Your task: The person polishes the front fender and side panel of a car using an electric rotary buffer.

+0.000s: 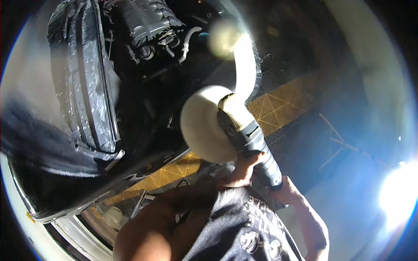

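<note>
A rotary polisher (259, 143) with a dark body and a beige head cover lies across the middle of the view. Its large round white pad (202, 126) faces the glossy black car panel (152, 104); whether pad and panel touch cannot be made out. My left hand (248, 168) is closed around the polisher's body just behind its head, the fingers partly hidden. Further back, my right hand (285, 191) grips the rear end of the handle.
Engine parts (148, 21) show at the top, beside a silvery, crinkled covering (93, 87) at the left. Yellow floor tiles (278, 104) run beneath. A bright lamp (400, 195) glares at the right, near a thin-legged stand (342, 143). A white curved strip (245, 65) lies beyond the polisher.
</note>
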`<state>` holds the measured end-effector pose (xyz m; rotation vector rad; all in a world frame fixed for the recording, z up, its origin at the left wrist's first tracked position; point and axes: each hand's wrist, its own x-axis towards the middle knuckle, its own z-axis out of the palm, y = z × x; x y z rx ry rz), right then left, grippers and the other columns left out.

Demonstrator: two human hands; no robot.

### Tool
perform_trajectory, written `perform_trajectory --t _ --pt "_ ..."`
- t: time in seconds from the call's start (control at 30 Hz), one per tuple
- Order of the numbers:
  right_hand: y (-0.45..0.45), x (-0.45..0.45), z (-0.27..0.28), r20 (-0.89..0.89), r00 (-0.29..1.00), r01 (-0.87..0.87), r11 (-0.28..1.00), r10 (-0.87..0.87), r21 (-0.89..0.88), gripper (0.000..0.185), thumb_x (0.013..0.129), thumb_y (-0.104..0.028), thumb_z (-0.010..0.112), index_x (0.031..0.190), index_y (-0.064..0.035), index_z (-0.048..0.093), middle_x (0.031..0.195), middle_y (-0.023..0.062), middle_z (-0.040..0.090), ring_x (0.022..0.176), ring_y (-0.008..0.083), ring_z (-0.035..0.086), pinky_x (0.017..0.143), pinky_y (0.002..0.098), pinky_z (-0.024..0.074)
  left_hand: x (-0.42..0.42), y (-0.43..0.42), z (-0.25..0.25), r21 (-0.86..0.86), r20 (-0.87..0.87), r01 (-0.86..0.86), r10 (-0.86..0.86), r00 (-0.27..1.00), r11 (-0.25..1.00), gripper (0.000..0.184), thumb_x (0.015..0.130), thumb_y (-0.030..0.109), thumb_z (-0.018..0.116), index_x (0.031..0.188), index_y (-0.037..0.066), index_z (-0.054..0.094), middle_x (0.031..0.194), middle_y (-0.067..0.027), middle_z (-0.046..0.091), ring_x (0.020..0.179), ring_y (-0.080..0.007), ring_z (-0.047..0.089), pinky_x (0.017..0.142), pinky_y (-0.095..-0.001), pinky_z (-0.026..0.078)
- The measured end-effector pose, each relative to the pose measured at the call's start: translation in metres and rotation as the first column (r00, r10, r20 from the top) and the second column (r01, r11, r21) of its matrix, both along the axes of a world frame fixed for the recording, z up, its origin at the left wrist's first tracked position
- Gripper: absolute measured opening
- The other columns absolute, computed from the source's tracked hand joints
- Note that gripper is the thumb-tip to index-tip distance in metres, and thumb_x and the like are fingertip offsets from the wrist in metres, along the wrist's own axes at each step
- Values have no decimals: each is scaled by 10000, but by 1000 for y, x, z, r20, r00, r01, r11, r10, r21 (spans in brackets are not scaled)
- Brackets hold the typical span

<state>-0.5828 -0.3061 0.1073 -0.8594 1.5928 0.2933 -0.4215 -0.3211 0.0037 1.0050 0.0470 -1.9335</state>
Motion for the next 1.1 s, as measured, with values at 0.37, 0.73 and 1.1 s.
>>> perform_trajectory --t 0.37,0.73,1.1 --pt "-63 -18 -8 37 992 117 993 -117 10 136 755 -136 698 807 -21 647 611 36 625 503 106 586 468 263 473 -52 -131 -32 -189 -272 101 -150 951 977 278 840 305 677 1002 104 574 856 -26 593 787 -163 609 763 -369 517" --pt "-67 -23 -11 58 997 47 999 -48 8 139 751 -126 701 815 -15 647 609 35 619 503 108 582 477 268 475 -36 -53 -42 -43 -230 80 -88 969 996 423 767 282 777 1085 63 605 977 -41 626 912 -152 605 836 -350 493" --pt "-69 -72 -86 235 971 96 974 -47 -203 145 742 -109 708 822 -7 643 610 35 613 510 111 579 493 283 480 -64 -106 -52 -141 -6 -71 71 997 987 363 771 254 783 1047 84 619 953 -46 641 862 -173 622 787 -362 507"
